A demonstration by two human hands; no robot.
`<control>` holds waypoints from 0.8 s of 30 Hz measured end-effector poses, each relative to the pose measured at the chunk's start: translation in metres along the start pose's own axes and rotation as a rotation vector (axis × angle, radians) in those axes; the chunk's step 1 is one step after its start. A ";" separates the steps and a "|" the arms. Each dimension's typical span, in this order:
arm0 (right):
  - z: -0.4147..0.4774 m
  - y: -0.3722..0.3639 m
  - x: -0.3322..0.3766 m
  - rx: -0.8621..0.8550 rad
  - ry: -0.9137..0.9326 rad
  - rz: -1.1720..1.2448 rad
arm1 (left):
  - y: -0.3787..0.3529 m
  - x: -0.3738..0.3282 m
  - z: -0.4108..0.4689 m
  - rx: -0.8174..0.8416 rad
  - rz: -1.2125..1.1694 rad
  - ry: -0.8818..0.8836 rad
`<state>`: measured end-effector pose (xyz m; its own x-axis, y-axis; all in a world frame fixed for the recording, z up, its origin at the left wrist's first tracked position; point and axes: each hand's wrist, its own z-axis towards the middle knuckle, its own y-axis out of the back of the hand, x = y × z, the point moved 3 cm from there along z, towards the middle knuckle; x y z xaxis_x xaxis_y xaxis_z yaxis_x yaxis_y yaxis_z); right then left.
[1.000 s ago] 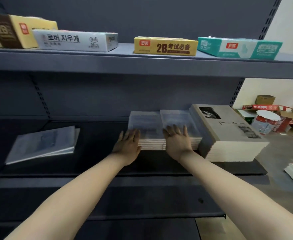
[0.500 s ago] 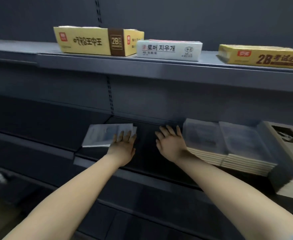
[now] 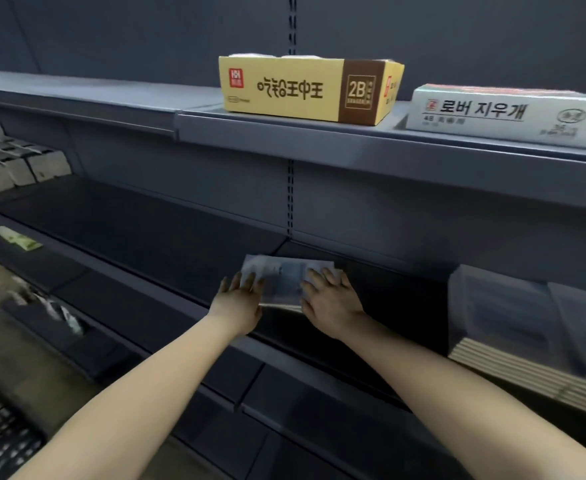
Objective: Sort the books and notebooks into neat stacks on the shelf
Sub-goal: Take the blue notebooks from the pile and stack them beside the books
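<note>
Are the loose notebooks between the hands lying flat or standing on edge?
Flat. The notebooks lie cover-up on the dark shelf, with the left hand and right hand resting on their ends.

A shop, most likely one selling stationery, is indicated by long dark grey metal shelving [image 3: 319, 140] hung on a slotted upright [image 3: 291, 195] and fronted with flat edge strips. On the upper shelf a yellow carton [image 3: 284, 90] marked 2B and a white box [image 3: 502, 116] with printed lettering are displayed. Identical notebooks [image 3: 513, 323] are stacked at the right, and rows of small packs [image 3: 18, 168] are lined up at the far left.
</note>
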<state>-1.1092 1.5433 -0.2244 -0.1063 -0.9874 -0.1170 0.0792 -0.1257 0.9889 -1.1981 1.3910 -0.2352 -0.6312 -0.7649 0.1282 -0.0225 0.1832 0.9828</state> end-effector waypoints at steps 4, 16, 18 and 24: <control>0.021 -0.017 0.024 0.065 0.040 0.076 | -0.012 0.017 0.002 -0.019 -0.077 -0.001; 0.066 -0.033 0.068 -0.084 0.071 0.005 | -0.013 0.026 0.022 -0.097 -0.191 -0.107; 0.069 -0.031 0.074 -0.086 0.134 -0.061 | -0.012 0.028 0.024 -0.106 -0.186 -0.099; 0.062 -0.017 0.079 0.055 0.211 -0.252 | 0.000 0.033 0.022 -0.165 -0.135 -0.086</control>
<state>-1.1809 1.4739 -0.2449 0.0926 -0.9247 -0.3693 0.0221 -0.3689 0.9292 -1.2358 1.3793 -0.2341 -0.6952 -0.7188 -0.0108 0.0117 -0.0263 0.9996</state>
